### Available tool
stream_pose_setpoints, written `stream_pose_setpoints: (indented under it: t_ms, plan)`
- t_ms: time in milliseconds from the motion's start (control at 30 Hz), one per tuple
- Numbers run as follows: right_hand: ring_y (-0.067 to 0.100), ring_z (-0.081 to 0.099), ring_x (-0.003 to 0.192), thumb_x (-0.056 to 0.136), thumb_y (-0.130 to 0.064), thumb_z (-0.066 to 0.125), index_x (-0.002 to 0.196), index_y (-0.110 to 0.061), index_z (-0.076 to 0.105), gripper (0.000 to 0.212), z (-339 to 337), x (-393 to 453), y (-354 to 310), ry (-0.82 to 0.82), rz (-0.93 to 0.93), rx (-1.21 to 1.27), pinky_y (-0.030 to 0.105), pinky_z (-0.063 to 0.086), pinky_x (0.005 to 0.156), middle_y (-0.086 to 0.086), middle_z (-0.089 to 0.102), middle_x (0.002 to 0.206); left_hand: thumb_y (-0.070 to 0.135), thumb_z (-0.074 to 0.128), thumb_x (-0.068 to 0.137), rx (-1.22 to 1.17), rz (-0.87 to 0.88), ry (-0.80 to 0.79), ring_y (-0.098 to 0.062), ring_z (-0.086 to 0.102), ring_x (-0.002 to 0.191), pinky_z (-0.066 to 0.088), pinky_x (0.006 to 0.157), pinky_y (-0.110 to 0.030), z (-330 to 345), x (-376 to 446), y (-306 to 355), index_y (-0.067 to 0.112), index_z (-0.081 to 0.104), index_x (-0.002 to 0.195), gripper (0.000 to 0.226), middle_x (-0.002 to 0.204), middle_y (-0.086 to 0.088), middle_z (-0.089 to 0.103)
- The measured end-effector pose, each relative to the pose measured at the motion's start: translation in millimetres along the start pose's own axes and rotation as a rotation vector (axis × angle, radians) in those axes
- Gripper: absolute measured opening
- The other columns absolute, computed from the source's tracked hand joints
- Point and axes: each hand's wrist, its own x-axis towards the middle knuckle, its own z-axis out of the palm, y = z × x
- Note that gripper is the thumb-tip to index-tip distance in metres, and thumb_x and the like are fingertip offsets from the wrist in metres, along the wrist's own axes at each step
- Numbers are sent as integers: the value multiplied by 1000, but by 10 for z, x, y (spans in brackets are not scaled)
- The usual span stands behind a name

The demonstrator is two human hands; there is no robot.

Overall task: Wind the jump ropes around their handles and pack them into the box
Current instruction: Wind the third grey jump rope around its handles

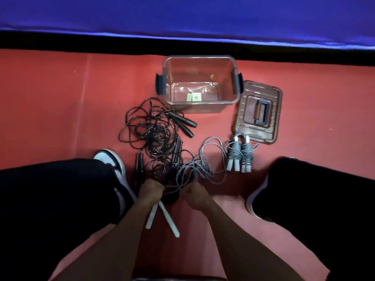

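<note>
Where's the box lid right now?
The brown plastic lid lies flat on the red floor, right of the clear box, just beyond two wound grey ropes.

Views: one only, worn on the person's head; no second view shares the scene.
Direction: looks steeply down and a little forward at the red floor.
Lens: wide-angle; the blue mat edge bows across the top of the frame.
Nearness: close to the forearms, which enter from the bottom edge; left hand and right hand sit just below centre.
Farther off: the clear box lies in the upper centre, its lid right of centre.
Sides: dark-clothed legs fill the lower left and lower right.
</note>
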Motion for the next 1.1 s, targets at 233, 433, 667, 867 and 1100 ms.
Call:
stream_pose_setpoints:
  t_ms: [233,433,667,867,1100]
  plan:
    - [37,66,107,85,-24,40,109,12,71,53,323,194,28,-243,-68,24,37,47,89,30,70,114,11,51,102,84,-131,-129,-33,64,95,49,83,-37,203,250,-321,-9,68,105,27,109,-21,68]
    - [32,57,125,104,-7,47,136,2,60,35,627,339,119,-364,-34,-114,33,44,104,18,61,137,11,54,100,-50,-194,-181,-28,59,83,44,73,-33,272,368,-387,6,63,75,27,84,-12,62]
    - [37,67,103,94,1,58,105,13,73,22,637,384,65,-329,-29,-40,24,40,71,27,71,111,5,60,93,-153,-187,-223,-27,62,83,48,70,-34,214,275,-297,4,64,72,21,73,-10,62]
    - [16,61,71,82,-9,75,73,-9,79,10,65,189,-145,-85,-72,35,32,49,68,1,68,63,3,63,90,-196,0,-229,-29,70,75,61,69,-40,-41,-34,159,3,69,78,14,77,-16,69]
    - [18,62,82,88,-5,72,80,-28,59,27,-1036,-380,-822,101,-128,163,29,55,77,-1,63,87,-1,60,98,-289,305,-199,-23,70,76,59,62,-31,-568,-699,1104,8,58,92,11,92,-14,66]
